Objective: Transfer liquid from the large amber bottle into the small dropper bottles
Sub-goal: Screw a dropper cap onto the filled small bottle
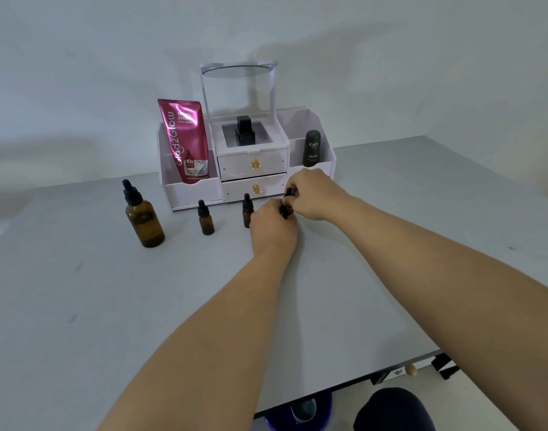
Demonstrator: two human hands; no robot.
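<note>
Both hands are meeting over a small dropper bottle [287, 210] near the middle of the grey worktop [328, 290], just in front of the pale organiser [316, 126]. The left hand [272, 227] is wrapping the bottle's body, its fingers closing around it and hiding most of the glass. The right hand [313, 194] is sitting above, its fingers pinching narrowly on the black dropper cap [288, 191]; whether the cap is loose or screwed down cannot be told.

Just left of the left hand a second small dropper bottle [247, 211] is standing upright, partly covered by the knuckles. Further left a third small bottle [206, 218] is standing apart, and well to its left the large amber bottle [143, 217] is standing capped with its own dropper.

Behind them the organiser is holding a pink tube [185, 141] in its left bin, a black square bottle [244, 130] on its middle top above two drawers with gold knobs, and a dark stick [312, 148] in its right bin. An oval mirror [238, 70] is tilting flat above it.
</note>
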